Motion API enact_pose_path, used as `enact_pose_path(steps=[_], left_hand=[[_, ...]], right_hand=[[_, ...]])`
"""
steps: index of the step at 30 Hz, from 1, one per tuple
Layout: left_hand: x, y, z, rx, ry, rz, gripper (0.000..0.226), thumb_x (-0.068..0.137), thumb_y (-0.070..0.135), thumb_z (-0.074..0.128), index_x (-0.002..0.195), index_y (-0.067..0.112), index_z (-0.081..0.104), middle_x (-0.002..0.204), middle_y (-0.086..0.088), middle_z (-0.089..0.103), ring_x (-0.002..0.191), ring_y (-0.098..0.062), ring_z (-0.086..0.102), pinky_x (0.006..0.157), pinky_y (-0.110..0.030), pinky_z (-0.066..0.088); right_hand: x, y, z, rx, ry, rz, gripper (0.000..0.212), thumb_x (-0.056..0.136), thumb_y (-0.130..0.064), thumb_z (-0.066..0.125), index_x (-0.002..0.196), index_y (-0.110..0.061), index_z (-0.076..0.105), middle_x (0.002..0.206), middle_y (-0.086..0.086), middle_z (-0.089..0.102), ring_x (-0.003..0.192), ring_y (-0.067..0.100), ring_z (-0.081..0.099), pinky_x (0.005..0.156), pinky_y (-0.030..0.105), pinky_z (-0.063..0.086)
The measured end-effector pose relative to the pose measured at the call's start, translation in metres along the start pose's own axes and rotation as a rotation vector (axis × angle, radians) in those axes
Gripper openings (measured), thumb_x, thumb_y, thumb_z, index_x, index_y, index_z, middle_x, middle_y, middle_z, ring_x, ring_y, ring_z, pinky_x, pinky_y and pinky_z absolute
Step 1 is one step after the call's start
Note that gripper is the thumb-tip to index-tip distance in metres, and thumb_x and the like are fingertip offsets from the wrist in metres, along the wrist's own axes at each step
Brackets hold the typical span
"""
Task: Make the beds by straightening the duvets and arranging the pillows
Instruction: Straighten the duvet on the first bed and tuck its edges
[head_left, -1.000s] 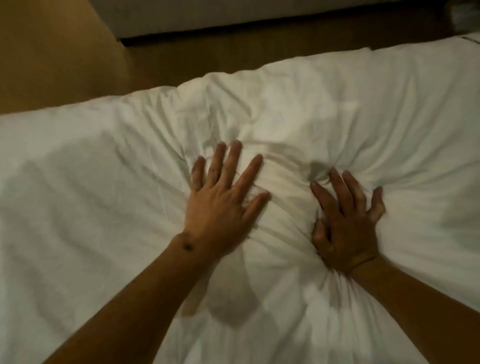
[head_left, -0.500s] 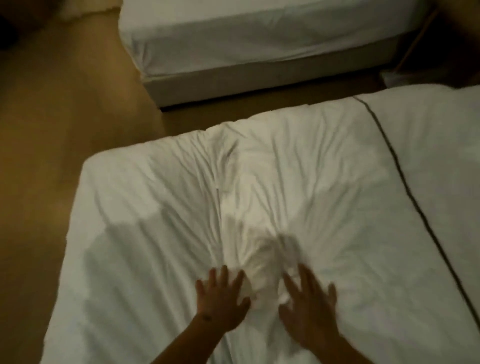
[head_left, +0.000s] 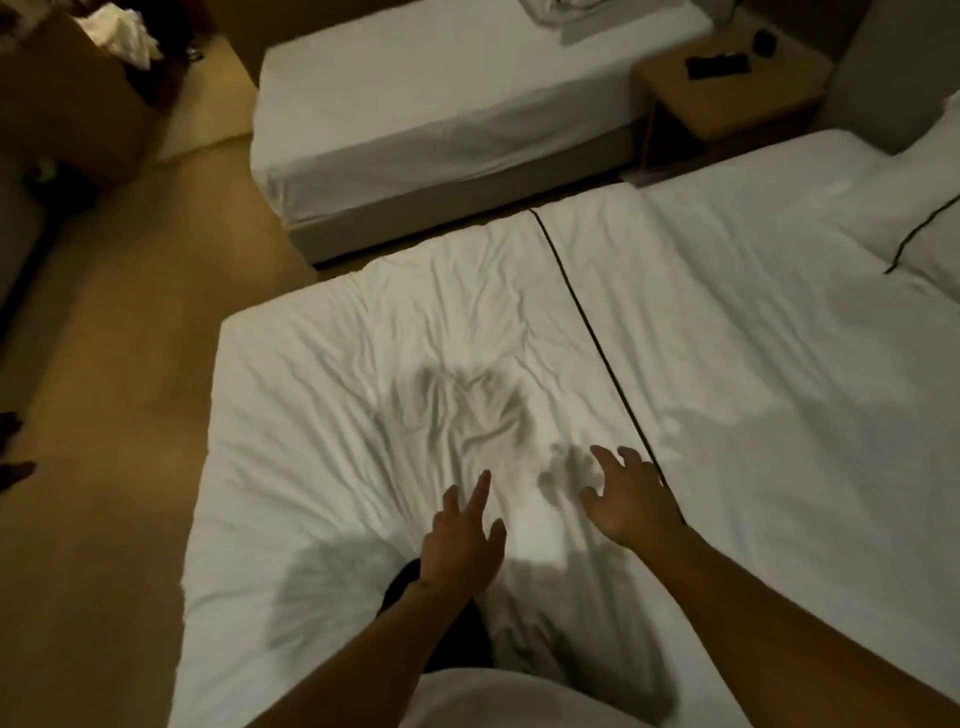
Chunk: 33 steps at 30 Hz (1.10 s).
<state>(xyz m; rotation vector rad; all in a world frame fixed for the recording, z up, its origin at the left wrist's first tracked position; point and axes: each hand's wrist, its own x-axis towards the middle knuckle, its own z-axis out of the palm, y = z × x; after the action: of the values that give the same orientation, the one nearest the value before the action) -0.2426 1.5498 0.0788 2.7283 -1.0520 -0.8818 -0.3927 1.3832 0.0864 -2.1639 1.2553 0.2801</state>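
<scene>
Head view: hands hover over a creased duvet, bed only half made

Head camera, looking down a bed: a white duvet (head_left: 415, 364) covers the near bed, its long axis running from the wearer toward the far end, and a cluster of deep creases sits in its middle, just beyond both hands. The left hand (head_left: 460, 545) hangs over the near part of the duvet with fingers spread and straight, grasping nothing; the right hand (head_left: 628, 504) is alongside it, fingers loosely splayed and equally released, close to the dark piping line (head_left: 597, 353) that crosses the bedding. Whether either palm touches the cloth cannot be told. The wrinkles lie ahead of the hands and slightly left of the right one, so both are about equally near; a smoothing stroke would probably have to travel away from the body, along the duvet's length. Right of the piping the bedding looks flatter, and a white pillow (head_left: 930, 228) with dark trim rests at the far right edge. A second bed (head_left: 441, 104), far across a strip of floor (head_left: 104, 415), shows a bare sheet and some crumpled linen at its far end, so that one appears not yet made. A wooden nightstand (head_left: 727, 98) carrying small dark objects stands between the beds at the far right.
</scene>
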Motion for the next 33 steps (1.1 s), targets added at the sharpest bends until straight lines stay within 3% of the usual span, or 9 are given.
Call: enact_pose_path(steps=[5, 11, 18, 28, 33], left_hand=[[-0.072, 0.004, 0.004, -0.075, 0.142, -0.080, 0.071, 0.099, 0.049, 0.045, 0.156, 0.046, 0.002, 0.164, -0.012, 0.015, 0.125, -0.030, 0.054, 0.102, -0.048, 0.047], [-0.133, -0.016, 0.002, 0.045, 0.267, -0.122, 0.068, 0.100, 0.049, 0.041, 0.158, 0.039, 0.006, 0.163, -0.015, 0.017, 0.140, -0.035, 0.037, 0.106, -0.049, 0.042], [-0.205, -0.076, 0.032, -0.029, 0.193, -0.231, 0.066, 0.101, 0.047, 0.041, 0.158, 0.037, 0.009, 0.163, -0.013, 0.019, 0.137, -0.034, 0.040, 0.105, -0.048, 0.040], [-0.321, -0.279, 0.118, -0.266, 0.049, -0.434, 0.066, 0.101, 0.046, 0.039, 0.158, 0.034, 0.010, 0.158, -0.012, 0.025, 0.132, -0.035, 0.044, 0.107, -0.048, 0.041], [-0.372, -0.405, 0.155, -0.389, 0.031, -0.433, 0.064, 0.099, 0.042, 0.045, 0.157, 0.034, 0.020, 0.152, -0.014, 0.032, 0.124, -0.035, 0.050, 0.105, -0.044, 0.044]], right_hand=[[-0.048, 0.036, 0.014, -0.002, -0.135, 0.028, 0.072, 0.096, -0.043, 0.048, 0.157, -0.029, 0.012, 0.163, 0.010, 0.014, 0.145, 0.033, 0.023, 0.113, 0.047, 0.032], [-0.107, 0.005, 0.039, -0.082, -0.130, -0.164, 0.071, 0.097, -0.043, 0.045, 0.157, -0.031, 0.011, 0.164, 0.007, 0.008, 0.146, 0.030, 0.016, 0.112, 0.050, 0.026], [-0.178, -0.019, 0.081, -0.161, -0.139, -0.220, 0.069, 0.097, -0.045, 0.045, 0.157, -0.029, 0.015, 0.163, 0.008, 0.013, 0.145, 0.029, 0.021, 0.110, 0.047, 0.032], [-0.288, -0.089, 0.217, -0.218, -0.186, -0.240, 0.069, 0.097, -0.042, 0.047, 0.157, -0.029, 0.016, 0.163, 0.008, 0.016, 0.145, 0.029, 0.023, 0.109, 0.044, 0.036], [-0.346, -0.116, 0.328, -0.309, -0.330, -0.180, 0.069, 0.097, -0.041, 0.048, 0.157, -0.031, 0.015, 0.164, 0.006, 0.012, 0.146, 0.030, 0.020, 0.111, 0.043, 0.034]])
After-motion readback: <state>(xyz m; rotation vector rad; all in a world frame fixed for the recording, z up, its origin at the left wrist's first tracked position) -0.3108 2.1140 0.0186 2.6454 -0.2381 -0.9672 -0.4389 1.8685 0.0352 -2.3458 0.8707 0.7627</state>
